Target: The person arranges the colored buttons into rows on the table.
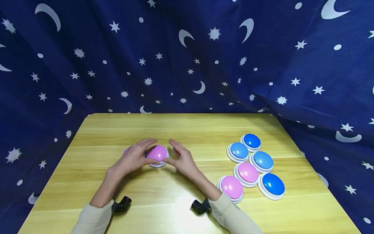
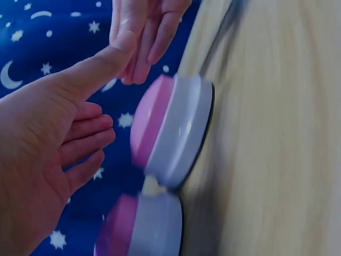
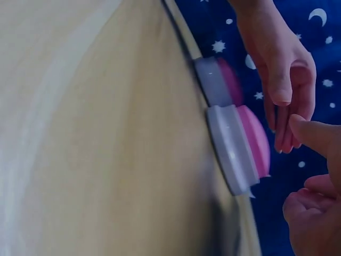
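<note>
A pink dome push button [image 1: 157,152] with a white base sits on the table, left of the middle. My left hand [image 1: 133,158] hovers at its left, fingers spread and gently bent. From the other side my right hand [image 1: 183,160] faces it in the same way, and the two thumbs come close together at the button's near edge. Both wrist views show the hands above the pink dome [image 2: 152,121], with a gap between them and it. A second pink button [image 3: 214,81] stands beside the first; in the head view my left hand hides most of it.
On the right of the wooden table [image 1: 117,130] several more buttons stand close together, among them a dark blue button [image 1: 273,184], a light blue button [image 1: 239,150] and a pink button [image 1: 231,187] by the right forearm. A blue star-patterned cloth [image 1: 163,65] hangs behind.
</note>
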Available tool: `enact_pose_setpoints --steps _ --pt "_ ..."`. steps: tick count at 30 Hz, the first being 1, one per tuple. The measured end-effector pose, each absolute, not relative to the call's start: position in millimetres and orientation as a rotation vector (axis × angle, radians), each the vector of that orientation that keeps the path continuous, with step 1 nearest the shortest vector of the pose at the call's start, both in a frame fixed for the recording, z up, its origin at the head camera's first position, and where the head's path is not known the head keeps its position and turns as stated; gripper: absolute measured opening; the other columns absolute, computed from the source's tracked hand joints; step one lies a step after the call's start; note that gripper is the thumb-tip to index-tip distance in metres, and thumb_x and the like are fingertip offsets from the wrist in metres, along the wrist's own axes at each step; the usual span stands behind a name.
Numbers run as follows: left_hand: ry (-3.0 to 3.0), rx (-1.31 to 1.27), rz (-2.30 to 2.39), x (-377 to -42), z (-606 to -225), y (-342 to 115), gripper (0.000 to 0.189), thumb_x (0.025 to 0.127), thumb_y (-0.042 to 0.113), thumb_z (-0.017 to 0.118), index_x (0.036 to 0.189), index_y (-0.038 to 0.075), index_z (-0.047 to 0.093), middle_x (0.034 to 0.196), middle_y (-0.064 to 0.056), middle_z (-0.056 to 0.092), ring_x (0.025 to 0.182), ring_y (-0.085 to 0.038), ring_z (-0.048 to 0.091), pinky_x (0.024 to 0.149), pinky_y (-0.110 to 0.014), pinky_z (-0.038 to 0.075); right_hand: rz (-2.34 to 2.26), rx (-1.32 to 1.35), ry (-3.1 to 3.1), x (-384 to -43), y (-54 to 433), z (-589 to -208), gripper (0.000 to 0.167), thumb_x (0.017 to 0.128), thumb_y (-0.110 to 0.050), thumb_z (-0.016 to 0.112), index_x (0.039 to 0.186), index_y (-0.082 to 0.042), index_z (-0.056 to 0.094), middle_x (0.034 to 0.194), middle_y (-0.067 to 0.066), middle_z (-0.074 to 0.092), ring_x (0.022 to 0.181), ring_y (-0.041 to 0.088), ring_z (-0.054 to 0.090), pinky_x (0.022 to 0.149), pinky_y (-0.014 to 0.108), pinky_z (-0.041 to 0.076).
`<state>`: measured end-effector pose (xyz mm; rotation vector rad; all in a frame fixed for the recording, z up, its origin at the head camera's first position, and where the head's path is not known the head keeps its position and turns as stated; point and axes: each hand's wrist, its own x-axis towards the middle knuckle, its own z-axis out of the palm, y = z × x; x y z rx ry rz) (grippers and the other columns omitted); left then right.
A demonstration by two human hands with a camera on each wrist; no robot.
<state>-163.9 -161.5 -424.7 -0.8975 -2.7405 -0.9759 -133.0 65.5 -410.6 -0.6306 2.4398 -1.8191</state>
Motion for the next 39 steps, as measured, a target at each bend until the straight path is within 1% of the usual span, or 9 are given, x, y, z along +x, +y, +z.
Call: enact_pose_setpoints --steps 4,9,10,13,18,25,30,36,39 --pt "-2.660 -0.937 -1.089 -161 -421 -148 0.079 0.073 0.040 0.088 0.135 0.002 0.058 0.134 -0.015 0.059 0.122 -0.032 0.056 0.099 -0.048 0.049 -1.869 -0.620 2.406 -133 75 -408 0.072 0.082 0.002 0.078 0.143 0.014 0.040 0.150 0.028 0.037 0.137 0.039 0.038 0.111 0.040 0.034" --pt "-2.559 -0.961 -1.227 -155 -428 -120 0.081 0.072 0.040 0.088 0.137 0.004 0.057 0.136 -0.012 0.058 0.125 -0.030 0.054 0.103 -0.045 0.046 -1.891 -0.604 2.420 -135 96 -420 0.074 0.083 -0.005 0.080 0.147 0.002 0.042 0.153 0.017 0.038 0.139 0.030 0.038 0.110 0.030 0.033" --pt "-2.546 -0.974 -1.255 -154 -430 -114 0.081 0.072 0.041 0.087 0.138 0.005 0.056 0.137 -0.011 0.058 0.120 -0.030 0.057 0.102 -0.045 0.046 -1.890 -0.601 2.429 -134 101 -419 0.074 0.083 -0.006 0.080 0.147 0.001 0.043 0.153 0.016 0.039 0.139 0.028 0.038 0.110 0.029 0.033" --pt "-2.529 -1.026 -1.288 -148 -433 -91 0.084 0.073 0.043 0.086 0.141 0.007 0.053 0.140 -0.009 0.056 0.122 -0.029 0.056 0.103 -0.045 0.045 -1.893 -0.589 2.447 -129 118 -412 0.073 0.085 -0.009 0.079 0.148 -0.001 0.043 0.154 0.013 0.039 0.140 0.026 0.038 0.111 0.028 0.033" --pt "-2.532 -1.167 -1.321 -140 -433 -54 0.091 0.073 0.044 0.086 0.146 0.009 0.047 0.147 -0.008 0.049 0.134 -0.024 0.046 0.110 -0.041 0.038 -1.870 -0.547 2.488 -116 153 -400 0.071 0.086 -0.014 0.079 0.148 -0.006 0.046 0.153 0.010 0.040 0.139 0.023 0.039 0.110 0.026 0.033" --pt "-2.554 -1.399 -1.268 -130 -434 -8 0.093 0.073 0.044 0.086 0.147 0.007 0.045 0.147 -0.006 0.048 0.136 -0.016 0.043 0.113 -0.030 0.033 -1.801 -0.470 2.528 -90 220 -399 0.066 0.086 -0.012 0.078 0.144 -0.002 0.049 0.149 0.014 0.046 0.137 0.027 0.042 0.106 0.023 0.037" --pt "-2.543 -1.507 -1.235 -124 -437 16 0.091 0.072 0.046 0.086 0.144 0.007 0.047 0.144 -0.005 0.051 0.132 -0.013 0.047 0.111 -0.027 0.035 -1.811 -0.372 2.525 -61 266 -402 0.060 0.086 -0.005 0.076 0.141 0.001 0.051 0.143 0.023 0.049 0.131 0.020 0.049 0.102 0.024 0.042" --pt "-2.549 -1.562 -1.186 -115 -445 33 0.091 0.073 0.050 0.084 0.143 0.005 0.048 0.142 -0.003 0.052 0.130 -0.011 0.048 0.109 -0.026 0.036 -1.870 -0.383 2.452 -24 303 -410 0.055 0.088 0.006 0.069 0.139 0.010 0.048 0.140 0.011 0.056 0.126 0.011 0.054 0.099 0.026 0.046" --pt "-2.580 -1.570 -1.187 -112 -451 38 0.092 0.072 0.049 0.085 0.144 0.005 0.047 0.143 -0.003 0.051 0.132 -0.012 0.046 0.110 -0.026 0.035 -1.867 -0.365 2.426 -11 313 -417 0.055 0.088 0.007 0.069 0.138 0.012 0.047 0.139 0.013 0.057 0.125 0.010 0.055 0.098 0.026 0.047"
